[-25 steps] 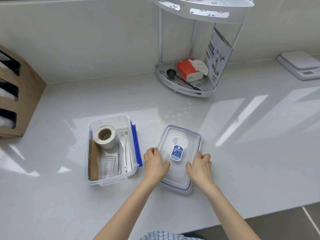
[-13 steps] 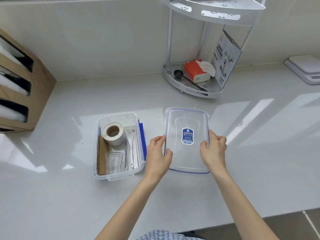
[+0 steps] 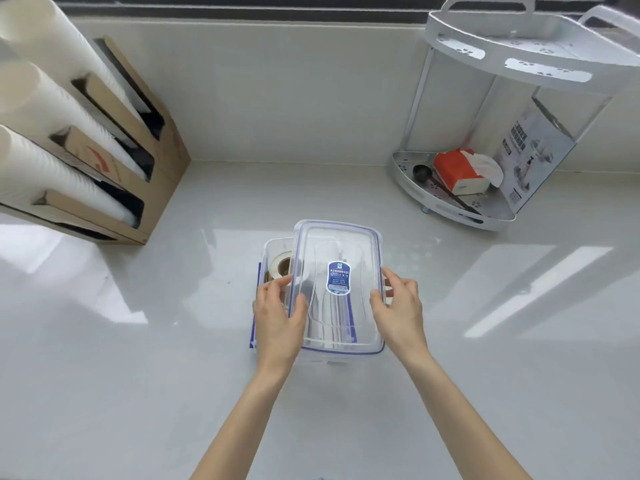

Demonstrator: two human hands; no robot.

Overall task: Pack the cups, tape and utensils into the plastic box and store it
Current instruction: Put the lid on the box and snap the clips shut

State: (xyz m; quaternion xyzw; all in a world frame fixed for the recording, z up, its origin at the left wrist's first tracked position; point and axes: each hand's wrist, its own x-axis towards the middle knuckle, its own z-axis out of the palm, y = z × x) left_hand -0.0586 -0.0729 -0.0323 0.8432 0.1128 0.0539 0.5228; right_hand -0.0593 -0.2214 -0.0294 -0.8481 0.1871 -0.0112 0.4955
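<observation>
The clear lid (image 3: 343, 244) with a blue seal and a blue label hangs over the clear plastic box (image 3: 273, 244), shifted a little to the right of it. My left hand (image 3: 278, 317) grips the lid's left edge and my right hand (image 3: 398, 310) grips its right edge. The tape roll (image 3: 281, 268) shows in the box's uncovered far left corner. White utensils (image 3: 329, 317) are seen blurred through the lid. The cups are hidden behind my left hand and the lid.
A cardboard holder (image 3: 152, 157) with stacks of white cups stands at the left against the wall. A white corner rack (image 3: 460, 209) at the back right holds an orange tissue pack (image 3: 453, 171) and a black spoon (image 3: 422, 173). White counter surrounds the box.
Both hands lifted the lid off the counter and carried it left, over the box. The camera has moved closer and to the left.
</observation>
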